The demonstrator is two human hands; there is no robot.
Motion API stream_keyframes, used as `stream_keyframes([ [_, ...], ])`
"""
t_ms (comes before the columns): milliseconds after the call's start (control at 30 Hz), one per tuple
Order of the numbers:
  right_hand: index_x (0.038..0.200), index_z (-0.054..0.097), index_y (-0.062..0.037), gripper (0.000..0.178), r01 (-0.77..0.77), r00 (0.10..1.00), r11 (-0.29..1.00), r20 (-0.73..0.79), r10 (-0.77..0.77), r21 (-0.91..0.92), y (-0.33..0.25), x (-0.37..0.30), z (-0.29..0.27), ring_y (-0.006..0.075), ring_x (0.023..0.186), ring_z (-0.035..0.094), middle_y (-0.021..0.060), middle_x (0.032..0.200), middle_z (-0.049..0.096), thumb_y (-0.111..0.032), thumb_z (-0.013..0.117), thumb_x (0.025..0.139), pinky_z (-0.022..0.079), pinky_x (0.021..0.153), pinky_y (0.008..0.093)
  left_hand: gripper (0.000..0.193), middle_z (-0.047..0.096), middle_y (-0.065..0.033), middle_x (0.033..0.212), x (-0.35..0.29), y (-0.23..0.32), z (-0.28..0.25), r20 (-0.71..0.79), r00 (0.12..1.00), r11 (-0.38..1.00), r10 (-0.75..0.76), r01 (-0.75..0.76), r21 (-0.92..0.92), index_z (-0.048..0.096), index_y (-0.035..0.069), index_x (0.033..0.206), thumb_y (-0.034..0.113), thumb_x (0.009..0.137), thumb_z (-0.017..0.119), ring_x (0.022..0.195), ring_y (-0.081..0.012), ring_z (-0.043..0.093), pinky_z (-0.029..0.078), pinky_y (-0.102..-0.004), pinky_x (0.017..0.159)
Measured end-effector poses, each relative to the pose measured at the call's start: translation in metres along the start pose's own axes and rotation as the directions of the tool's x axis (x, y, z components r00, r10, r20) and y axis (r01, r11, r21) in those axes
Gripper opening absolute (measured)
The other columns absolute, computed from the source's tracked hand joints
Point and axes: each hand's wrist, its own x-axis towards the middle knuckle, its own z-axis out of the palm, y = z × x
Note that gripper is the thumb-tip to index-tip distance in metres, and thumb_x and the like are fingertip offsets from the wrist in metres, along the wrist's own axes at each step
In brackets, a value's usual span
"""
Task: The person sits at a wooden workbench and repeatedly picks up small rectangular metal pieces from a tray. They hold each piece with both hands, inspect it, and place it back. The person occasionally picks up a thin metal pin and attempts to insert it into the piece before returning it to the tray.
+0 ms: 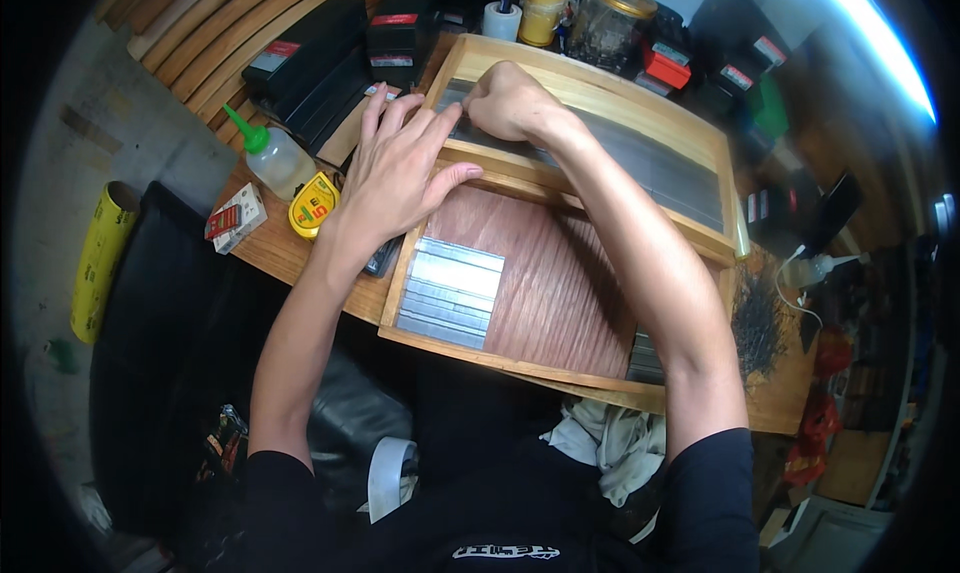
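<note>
Two shallow wooden trays lie on the bench in front of me. Inside the far tray (pixel 600 78) are long grey strips (pixel 650 163), metallic in look. My right hand (pixel 512 101) reaches over that tray's left part with its fingers curled closed; whatever they pinch is hidden. Beside it my left hand (pixel 398 168) is open, fingers spread across the tray's left corner, fingertips close to the right hand. The near tray (pixel 560 381) has a reddish-brown wood bottom. A block of shiny grey strips (pixel 450 293) lies at its left, and darker strips (pixel 645 358) show beneath my right forearm.
Left of the trays are a green-capped squeeze bottle (pixel 275 153), a yellow tape measure (pixel 315 205) and a small box (pixel 237 218). Black boxes (pixel 310 63), a yellow container (pixel 545 8) and a gold-lidded jar (pixel 610 18) line the back. Dark shavings (pixel 760 323) lie right.
</note>
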Motion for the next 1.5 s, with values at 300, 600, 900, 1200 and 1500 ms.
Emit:
stream_keyframes([
  [300,0.105,0.074,0.0081,0.033,0.062,0.993,0.998,0.099,-0.061,-0.011,-0.018,-0.008,0.005,0.0376,0.104,0.072,0.0287,0.103,0.073,-0.017,0.06,0.09,0.054,0.094,0.0421,0.042,0.071,-0.0197,0.111,-0.025,0.035,-0.038,-0.135,0.986,0.977,-0.1,0.072,-0.2,0.067,-0.004,0.126,0.02,0.092,0.075,0.118,-0.0354,0.062,0.042,-0.0487,0.11],
  [600,0.096,0.07,0.0059,0.037,0.268,0.963,0.901,-0.069,-0.261,0.341,0.034,-0.14,0.008,0.0305,0.081,0.071,0.0212,0.083,0.071,-0.02,0.045,0.105,0.056,0.079,0.0413,0.052,0.076,-0.013,0.108,-0.103,0.109,-0.047,0.134,0.974,0.832,0.183,-0.08,-0.549,0.074,-0.003,0.11,0.037,0.079,0.085,0.102,-0.0285,0.068,0.052,-0.0393,0.089],
  [900,0.1,0.061,-0.0005,0.029,0.059,0.997,0.746,0.0,-0.079,0.663,0.062,-0.158,0.042,0.0102,0.07,0.058,0.0026,0.077,0.06,-0.022,0.046,0.112,0.052,0.068,0.0277,0.049,0.074,-0.0114,0.089,-0.107,0.113,-0.042,0.097,0.989,0.835,0.107,-0.037,-0.549,0.076,-0.003,0.107,0.035,0.078,0.087,0.085,-0.0254,0.066,0.052,-0.0352,0.074],
  [1200,0.1,0.062,-0.0009,0.029,0.101,0.995,0.797,-0.044,-0.094,0.596,0.051,-0.155,0.037,0.0098,0.069,0.059,0.0025,0.077,0.062,-0.023,0.047,0.112,0.052,0.067,0.027,0.02,0.075,-0.0153,0.091,-0.091,0.119,-0.049,0.256,0.94,0.743,-0.225,0.335,-0.579,0.075,-0.007,0.107,0.007,0.091,0.075,0.084,-0.0219,0.071,0.055,-0.0327,0.074],
  [1500,0.111,0.063,-0.0009,0.024,0.306,0.951,0.781,-0.142,-0.274,0.544,0.036,-0.202,0.015,0.0118,0.079,0.067,0.0051,0.086,0.068,-0.024,0.063,0.105,0.057,0.074,0.0285,0.022,0.077,-0.0104,0.093,-0.064,0.107,-0.035,0.459,0.832,0.357,-0.311,0.55,-0.755,0.071,-0.005,0.115,0.005,0.095,0.074,0.086,-0.0149,0.074,0.06,-0.0287,0.081],
])
